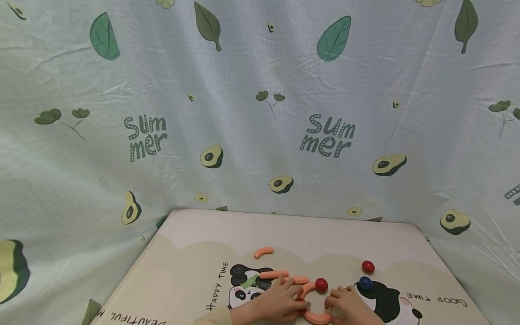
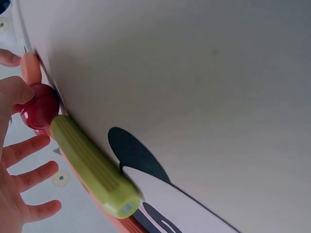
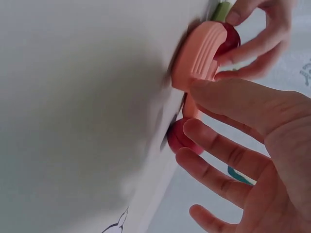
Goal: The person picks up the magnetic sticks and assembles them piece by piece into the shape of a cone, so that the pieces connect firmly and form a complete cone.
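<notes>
1. Left hand (image 1: 280, 301): thumb and forefinger pinch a red ball (image 2: 40, 115); the other three fingers are spread.
2. Right hand (image 1: 348, 306): thumb and forefinger pinch one end of a curved orange piece (image 3: 195, 56); the remaining fingers stand apart.
3. Green stick (image 2: 92, 165): beside the left fingers, one end at the pinched ball.
4. Second red ball (image 1: 321, 285): beyond the fingertips, between the hands, touching another curved orange piece (image 1: 308, 288).
5. Straight orange sticks (image 1: 273, 274): two, just beyond the left hand.
6. Blue ball (image 1: 366, 283) and third red ball (image 1: 368, 266): near each other, beyond the right hand.
7. Lone curved piece (image 1: 264, 252): farther out on the table (image 1: 195, 253).
</notes>
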A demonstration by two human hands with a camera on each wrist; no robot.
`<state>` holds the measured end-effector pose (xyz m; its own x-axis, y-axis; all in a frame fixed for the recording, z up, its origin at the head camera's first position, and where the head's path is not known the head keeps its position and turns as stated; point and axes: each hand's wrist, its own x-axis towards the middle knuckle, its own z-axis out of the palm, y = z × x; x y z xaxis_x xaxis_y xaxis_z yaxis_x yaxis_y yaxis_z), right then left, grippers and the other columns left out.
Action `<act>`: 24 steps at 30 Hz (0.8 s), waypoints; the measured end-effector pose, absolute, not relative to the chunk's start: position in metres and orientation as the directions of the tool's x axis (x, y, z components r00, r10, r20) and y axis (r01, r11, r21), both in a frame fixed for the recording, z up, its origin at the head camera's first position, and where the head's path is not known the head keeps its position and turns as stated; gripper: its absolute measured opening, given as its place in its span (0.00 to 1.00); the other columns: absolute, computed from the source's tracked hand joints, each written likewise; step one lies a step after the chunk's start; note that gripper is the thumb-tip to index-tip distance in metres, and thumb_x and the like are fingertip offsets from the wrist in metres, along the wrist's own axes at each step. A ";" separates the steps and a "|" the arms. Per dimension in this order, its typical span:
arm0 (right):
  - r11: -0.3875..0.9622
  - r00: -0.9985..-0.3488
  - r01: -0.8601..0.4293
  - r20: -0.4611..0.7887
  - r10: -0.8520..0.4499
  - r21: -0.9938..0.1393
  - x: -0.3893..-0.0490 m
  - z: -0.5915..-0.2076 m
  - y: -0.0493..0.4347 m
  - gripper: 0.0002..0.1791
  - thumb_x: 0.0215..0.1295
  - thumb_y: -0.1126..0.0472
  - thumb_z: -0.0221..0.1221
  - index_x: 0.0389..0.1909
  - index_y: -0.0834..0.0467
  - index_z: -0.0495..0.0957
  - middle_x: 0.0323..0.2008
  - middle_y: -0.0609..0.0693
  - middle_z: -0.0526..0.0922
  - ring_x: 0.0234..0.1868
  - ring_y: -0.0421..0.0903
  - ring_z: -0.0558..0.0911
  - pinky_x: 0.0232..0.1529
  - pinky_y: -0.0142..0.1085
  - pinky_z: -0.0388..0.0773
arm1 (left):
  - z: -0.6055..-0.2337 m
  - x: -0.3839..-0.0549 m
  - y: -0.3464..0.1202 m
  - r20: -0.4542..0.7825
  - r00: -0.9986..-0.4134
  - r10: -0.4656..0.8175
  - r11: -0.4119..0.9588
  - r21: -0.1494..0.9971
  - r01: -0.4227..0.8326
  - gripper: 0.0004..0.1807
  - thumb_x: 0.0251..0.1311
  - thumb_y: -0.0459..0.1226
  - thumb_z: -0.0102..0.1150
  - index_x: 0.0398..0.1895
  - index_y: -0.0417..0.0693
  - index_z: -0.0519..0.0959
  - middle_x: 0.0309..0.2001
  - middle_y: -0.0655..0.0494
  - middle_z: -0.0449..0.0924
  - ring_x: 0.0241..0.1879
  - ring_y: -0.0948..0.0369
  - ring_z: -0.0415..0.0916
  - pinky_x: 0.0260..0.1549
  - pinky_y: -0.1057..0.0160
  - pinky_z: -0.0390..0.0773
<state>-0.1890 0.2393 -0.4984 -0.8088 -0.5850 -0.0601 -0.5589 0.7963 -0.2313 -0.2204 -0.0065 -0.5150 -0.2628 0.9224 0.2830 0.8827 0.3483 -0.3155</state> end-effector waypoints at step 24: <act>0.913 -0.915 -0.395 0.140 -0.379 -0.106 -0.196 -0.502 0.261 0.07 0.47 0.57 0.63 0.26 0.45 0.75 0.28 0.38 0.74 0.31 0.37 0.70 0.39 0.45 0.66 | -0.520 -0.211 0.008 0.138 -0.311 0.940 0.329 -0.143 0.933 0.14 0.63 0.53 0.39 0.47 0.66 0.70 0.38 0.67 0.68 0.39 0.67 0.60 0.41 0.69 0.62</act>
<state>-0.1961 0.2610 -0.5016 -0.9146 -0.3794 0.1400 -0.3948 0.9126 -0.1059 -0.2112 0.0083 -0.5196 -0.3109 0.9404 0.1380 0.9333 0.3295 -0.1427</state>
